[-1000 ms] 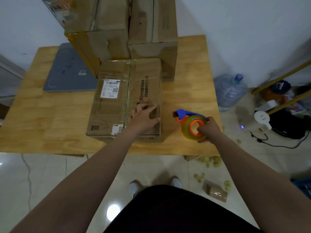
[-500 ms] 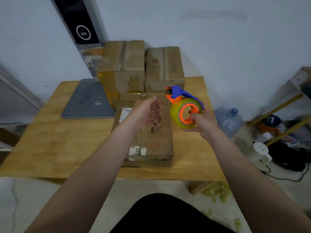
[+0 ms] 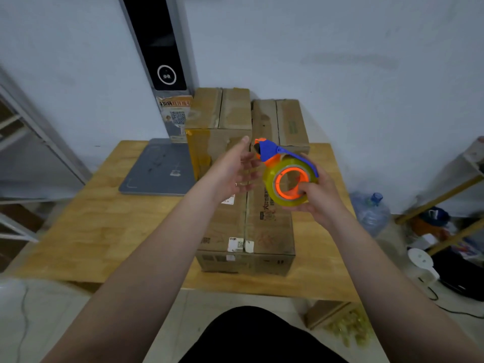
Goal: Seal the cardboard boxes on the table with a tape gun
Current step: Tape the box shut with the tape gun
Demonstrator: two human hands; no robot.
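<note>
You're holding the tape gun (image 3: 288,179) up in the air in your right hand (image 3: 318,199). Fingers are curling through the orange hub and round the yellowish tape roll, so that hand is gripping the tool firmly. The blue guard and orange nose are pointing up-left, toward the back boxes. The gun isn't touching any cardboard. In the view it's hanging over the far half of the front box (image 3: 262,231).

Your left hand (image 3: 231,171) is holding nothing. The palm is facing the gun, fingers straight and spread, fingertips just beside the orange nose. Can't tell whether they're making contact.

The front box is lying flat on the wooden table (image 3: 104,226), near the front edge. Its flaps are down and the centre seam is running away from you. White labels are sitting on top by the near edge. Two taller boxes are standing behind it, side by side, both with flaps down: the left back box (image 3: 217,119) and the right back box (image 3: 282,121).

Left of them a grey base plate (image 3: 154,169) is lying on the table, with a dark upright panel (image 3: 159,43) rising from it. A water jug (image 3: 372,213) is sitting on the floor right of the table. Yellowish scraps (image 3: 348,328) are lying on the floor beside a small box (image 3: 324,313) under the table edge.
</note>
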